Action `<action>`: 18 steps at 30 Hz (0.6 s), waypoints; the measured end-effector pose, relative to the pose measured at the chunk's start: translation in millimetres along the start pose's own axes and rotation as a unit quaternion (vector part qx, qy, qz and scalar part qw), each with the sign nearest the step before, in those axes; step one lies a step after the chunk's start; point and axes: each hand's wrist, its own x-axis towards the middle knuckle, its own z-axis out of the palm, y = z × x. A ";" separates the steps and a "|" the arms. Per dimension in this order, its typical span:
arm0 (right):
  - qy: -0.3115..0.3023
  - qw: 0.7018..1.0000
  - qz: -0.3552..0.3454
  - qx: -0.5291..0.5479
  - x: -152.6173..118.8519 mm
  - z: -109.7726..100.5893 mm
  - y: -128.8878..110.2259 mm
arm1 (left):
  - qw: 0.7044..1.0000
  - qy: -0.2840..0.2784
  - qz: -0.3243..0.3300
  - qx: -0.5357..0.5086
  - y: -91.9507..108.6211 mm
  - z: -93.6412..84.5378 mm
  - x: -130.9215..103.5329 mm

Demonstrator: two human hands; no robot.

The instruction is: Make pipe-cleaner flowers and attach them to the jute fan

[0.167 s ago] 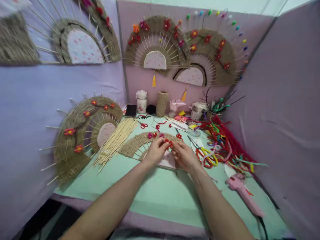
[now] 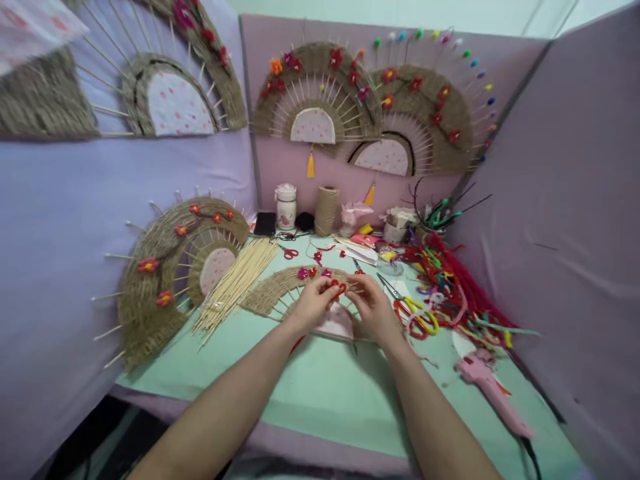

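Note:
My left hand [image 2: 314, 305] is closed, its thumb and forefinger pinching a red pipe cleaner [image 2: 339, 288] bent into small loops. A red strand [image 2: 297, 345] shows below my left wrist; whether it joins the looped piece is hidden. Just right of the loops is my right hand [image 2: 374, 308], fingers bent, with a small gap between thumb and forefinger. Under both hands lies a half-round twine fan [image 2: 270, 291] with thin sticks, a pale spotted centre [image 2: 336, 323] and several flowers [image 2: 303, 273] on its top edge.
Scissors [image 2: 417, 319] lie right of my right hand, near a heap of coloured pipe cleaners [image 2: 445, 273]. A pink glue gun [image 2: 495, 393] rests at the front right. Thin sticks [image 2: 235, 287] lie left. A twine spool [image 2: 327, 211] stands behind; finished fans [image 2: 170, 267] surround the table.
My right hand's fingers have drawn slightly away from the red loops and spread a little. The loops show more, and a red strand has come into sight below my left wrist. The view has shifted slightly.

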 end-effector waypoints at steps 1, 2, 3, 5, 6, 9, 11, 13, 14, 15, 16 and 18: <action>-0.005 0.998 -0.045 -0.033 0.5 -1.4 -0.2 | 1.000 -0.009 0.004 -0.004 0.2 -0.1 -0.5; -0.011 0.995 -0.079 -0.055 0.9 -2.8 -0.1 | 1.000 -0.016 0.006 -0.007 0.4 -0.1 -1.1; -0.018 0.992 -0.103 -0.072 1.4 -4.2 0.3 | 1.000 -0.021 0.006 -0.012 0.7 0.0 -1.8; -0.026 0.986 -0.133 -0.099 2.1 -7.0 1.9 | 0.999 -0.028 0.002 -0.025 0.9 0.4 -2.9; -0.026 0.983 -0.142 -0.110 2.4 -8.4 2.9 | 0.999 -0.030 -0.001 -0.030 1.0 0.5 -3.4; -0.037 0.976 -0.159 -0.144 3.3 -12.1 5.5 | 0.999 -0.034 -0.006 -0.028 1.1 0.5 -4.0; -0.052 0.972 -0.161 -0.162 3.7 -13.4 6.1 | 0.999 -0.033 -0.009 -0.015 1.2 0.1 -3.9; -0.065 0.970 -0.159 -0.174 3.9 -13.7 5.5 | 0.999 -0.034 -0.011 -0.003 1.3 -0.5 -3.5; -0.069 0.969 -0.157 -0.179 3.9 -13.5 4.8 | 0.999 -0.033 -0.011 0.004 1.4 -0.9 -3.3; -0.073 0.968 -0.156 -0.184 3.9 -13.1 4.0 | 0.999 -0.031 -0.007 0.013 1.6 -1.3 -2.9; -0.075 0.967 -0.154 -0.190 3.9 -12.6 3.0 | 0.999 -0.028 -0.002 0.025 1.9 -1.6 -2.6; -0.080 0.965 -0.145 -0.204 3.7 -11.8 1.0 | 0.998 -0.023 0.016 0.053 2.7 -2.3 -1.9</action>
